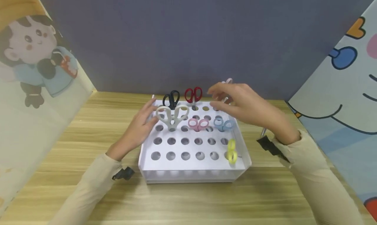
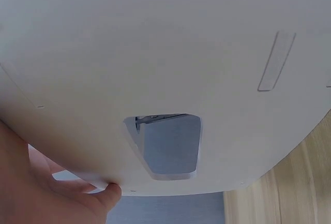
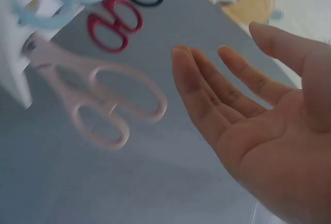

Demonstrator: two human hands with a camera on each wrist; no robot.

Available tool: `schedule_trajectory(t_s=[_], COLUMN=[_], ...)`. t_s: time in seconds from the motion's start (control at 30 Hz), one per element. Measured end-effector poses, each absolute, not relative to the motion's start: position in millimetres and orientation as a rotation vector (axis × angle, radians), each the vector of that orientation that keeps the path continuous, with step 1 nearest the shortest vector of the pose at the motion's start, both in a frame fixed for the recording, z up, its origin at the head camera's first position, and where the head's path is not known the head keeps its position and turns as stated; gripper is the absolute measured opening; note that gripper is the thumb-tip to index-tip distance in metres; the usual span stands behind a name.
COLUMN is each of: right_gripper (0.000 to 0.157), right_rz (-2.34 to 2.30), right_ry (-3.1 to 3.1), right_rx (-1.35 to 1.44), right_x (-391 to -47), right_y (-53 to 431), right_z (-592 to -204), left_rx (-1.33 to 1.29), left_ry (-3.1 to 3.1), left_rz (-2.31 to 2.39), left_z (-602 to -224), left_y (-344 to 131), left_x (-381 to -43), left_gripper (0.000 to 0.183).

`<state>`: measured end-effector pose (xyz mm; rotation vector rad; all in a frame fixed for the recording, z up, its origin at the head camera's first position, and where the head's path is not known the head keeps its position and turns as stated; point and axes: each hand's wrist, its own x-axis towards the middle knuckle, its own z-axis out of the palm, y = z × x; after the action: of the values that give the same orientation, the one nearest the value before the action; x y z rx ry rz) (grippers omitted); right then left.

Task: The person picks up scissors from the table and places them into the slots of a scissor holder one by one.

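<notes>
A white rack (image 1: 185, 166) with rows of round holes stands on the table, several scissors upright in it. My left hand (image 1: 136, 128) rests over its left wall; in the left wrist view, a fingertip touches the wall's rim. At the back right, my right hand (image 1: 240, 100) is beside pale pink scissors (image 3: 111, 97), its fingers spread loosely and clear of the handles. Black scissors (image 1: 171, 99) and red scissors (image 1: 193, 95) stand in the back row. White scissors (image 1: 172, 117), pink scissors (image 1: 198, 124), light blue scissors (image 1: 223, 124) and yellow scissors (image 1: 232, 152) are further forward.
The rack sits on a wood-grain table (image 1: 188, 202), close to a grey back panel (image 1: 165, 42). Cartoon-printed panels (image 1: 44, 55) flank it on both sides. A cutout (image 2: 170, 149) opens in the rack's side wall.
</notes>
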<state>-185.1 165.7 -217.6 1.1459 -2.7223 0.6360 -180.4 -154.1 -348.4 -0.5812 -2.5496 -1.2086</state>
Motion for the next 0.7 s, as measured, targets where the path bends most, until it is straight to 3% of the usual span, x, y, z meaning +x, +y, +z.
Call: schedule_trajectory(t_s=[0.2,0.7], right_gripper=[0.025,0.036], right_rz=[0.761,0.904], right_ry=[-2.699,-2.657], right_rx=[0.947,0.513], right_x=[-184,-194], right_y=[203,266], right_z=[-230,-272], left_rx=[-0.603,-0.573], left_ry=[-2.521,-2.566], left_rz=[-1.232,-1.23], left_z=[-353,-355], left_y=[-156,-156], left_x=[-186,-187], left_gripper=[0.029,0.033])
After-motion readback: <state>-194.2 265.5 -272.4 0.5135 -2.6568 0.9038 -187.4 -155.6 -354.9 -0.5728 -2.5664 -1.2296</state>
